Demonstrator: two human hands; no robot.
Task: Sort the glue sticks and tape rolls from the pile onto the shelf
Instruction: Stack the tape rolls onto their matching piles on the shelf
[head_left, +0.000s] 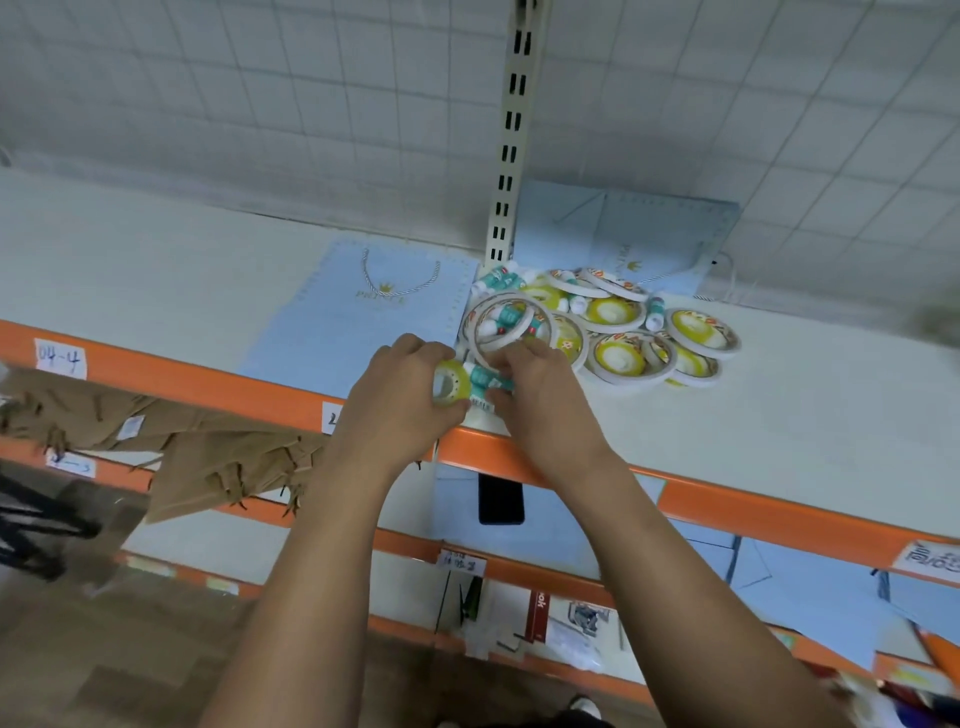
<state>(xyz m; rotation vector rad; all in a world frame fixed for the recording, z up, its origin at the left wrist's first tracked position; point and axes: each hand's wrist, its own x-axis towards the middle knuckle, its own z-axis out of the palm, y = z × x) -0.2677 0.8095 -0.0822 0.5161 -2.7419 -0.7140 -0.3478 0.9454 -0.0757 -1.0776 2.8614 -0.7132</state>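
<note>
The fingers (449, 415) of the left hand (400, 400) are curled round a small yellow tape roll (448, 383) and hold it just over the near edge of the shelf (779, 415). The right hand (540, 405) is right beside it, and its fingers (501, 401) pinch a green and white glue stick (485, 380) that lies between the two hands. A big white tape ring (511, 323) stands tilted just behind the right hand; I cannot tell if the hand touches it. More glue sticks show through that ring. The pile (623, 343) lies on the white shelf to the right of the hands and a bit farther back. It has many flat tape rolls with yellow middles, some lying on top of others, and small glue sticks poke out at its far side. A flat blue paper bag (363, 312) with a cord handle lies on the shelf to the left of the pile. A second blue bag (639, 234) lies behind the pile, by the wire grid wall (260, 104). A pale post with black slots (511, 130) goes up from the shelf just behind the pile. The shelf has an orange front edge with a white label (61, 358) far to the left. Brown paper bags (208, 457) lie on the lower shelf at the left.
</note>
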